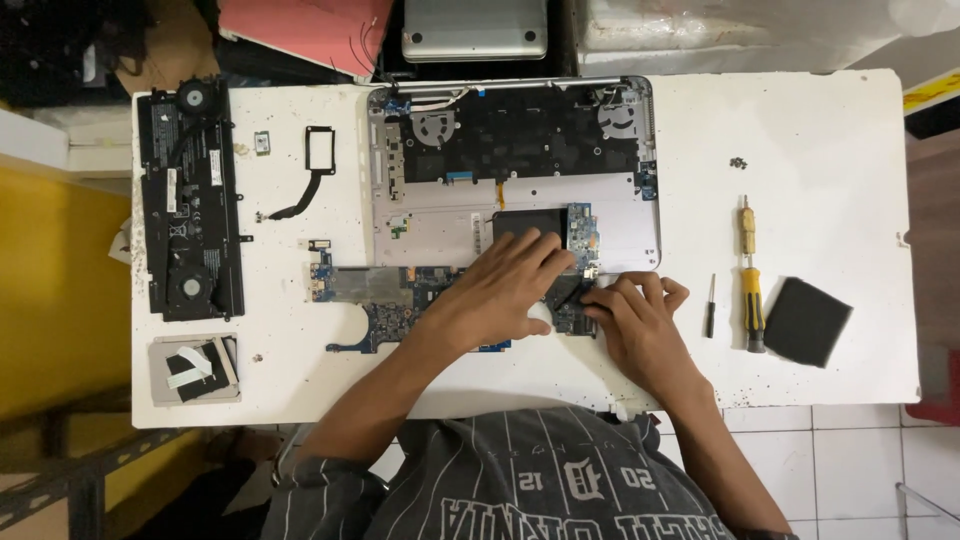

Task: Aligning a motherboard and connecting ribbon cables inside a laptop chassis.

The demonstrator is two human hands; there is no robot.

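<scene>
The fingers [548, 252] of the left hand [500, 290] lie spread and flat, pressing down on the right end of a blue circuit board [400, 290], their tips reaching the dark pad [515, 222] in the open laptop shell [620, 230]. The right hand [640, 325] rests just beside it, its fingers [600, 297] curled and pinching a small dark part at the board's right edge; what exactly they grip is too small to tell. The board lies on the white table [820, 130], along the near edge of the laptop shell, which holds two fans, a dark inner plate and a small blue card.

To the right lie a yellow-handled screwdriver [750, 290], a thin dark tool [710, 305] and a black foam square [806, 320]. Far left sits a long black battery pack with fans [190, 200], a flat drive [193, 368] below it, and a black cable with a frame [315, 165] between.
</scene>
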